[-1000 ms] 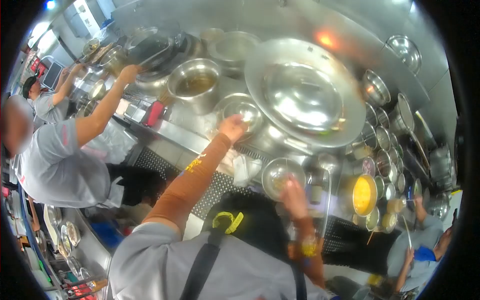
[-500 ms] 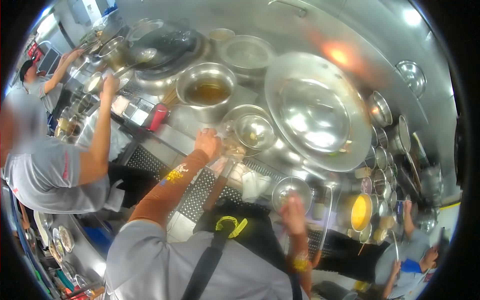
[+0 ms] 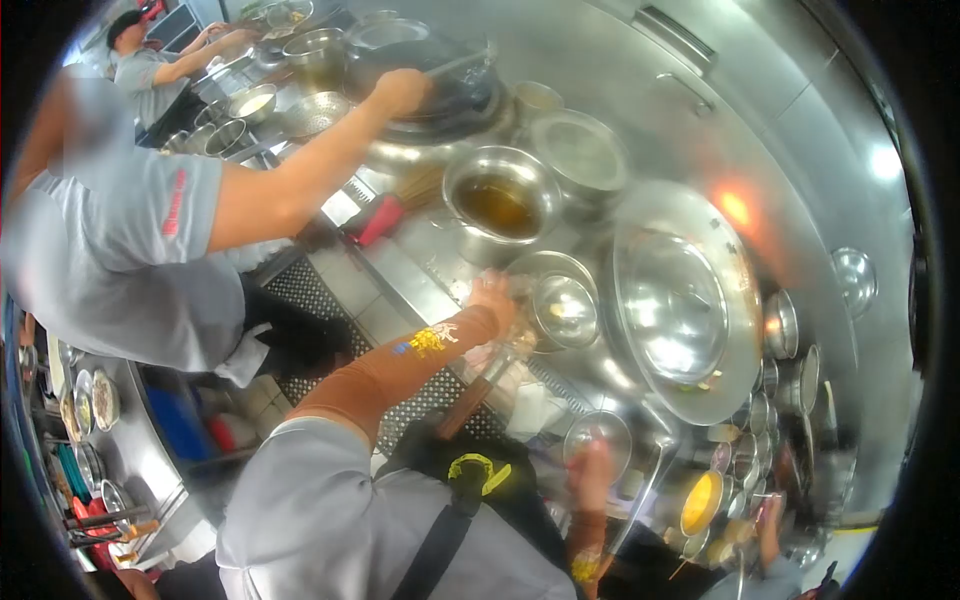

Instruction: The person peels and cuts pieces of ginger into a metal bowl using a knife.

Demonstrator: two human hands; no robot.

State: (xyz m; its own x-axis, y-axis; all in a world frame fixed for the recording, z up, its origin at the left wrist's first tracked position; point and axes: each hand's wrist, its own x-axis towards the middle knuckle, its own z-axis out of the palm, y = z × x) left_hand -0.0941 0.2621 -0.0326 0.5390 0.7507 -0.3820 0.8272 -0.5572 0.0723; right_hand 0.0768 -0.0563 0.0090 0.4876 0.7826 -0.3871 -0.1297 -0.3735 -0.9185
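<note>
Left hand (image 3: 490, 300) gathered beside stacked bowls, right hand (image 3: 592, 465) blurred at a metal bowl (image 3: 612, 425)

The left hand's fingers sit close together near the small bowl (image 3: 565, 310), which lies at its 3 o'clock with a little pale yellow stuff inside. That bowl rests within a larger bowl (image 3: 552, 262). Whether the fingers pinch anything, I cannot tell. The right hand overlaps the metal bowl; its grip and the bowl's contents are too blurred to read.

At the left hand's 12 o'clock, a deep pot (image 3: 503, 160) holds clear brown liquid. At 1 o'clock is a round pot (image 3: 580, 150), its contents unclear. Further out at 3 o'clock, a wide pan (image 3: 632, 330) leans tilted, with a shiny round piece (image 3: 675, 310) in its middle and food scraps near its lower edge. A wooden handle (image 3: 465, 408) lies toward 6 o'clock.

Between the right hand's 3 and 4 o'clock, a yellow-filled pot (image 3: 702, 500) stands beside a cluster of small tubs (image 3: 748, 455).

At the deep pot's 11 o'clock, a co-worker's hand (image 3: 402, 92) holds a long tool over a black wok (image 3: 440, 105). A colander (image 3: 318, 115) is at the wok's 9 o'clock, with a bowl of whitish liquid (image 3: 252, 103) beyond it.
</note>
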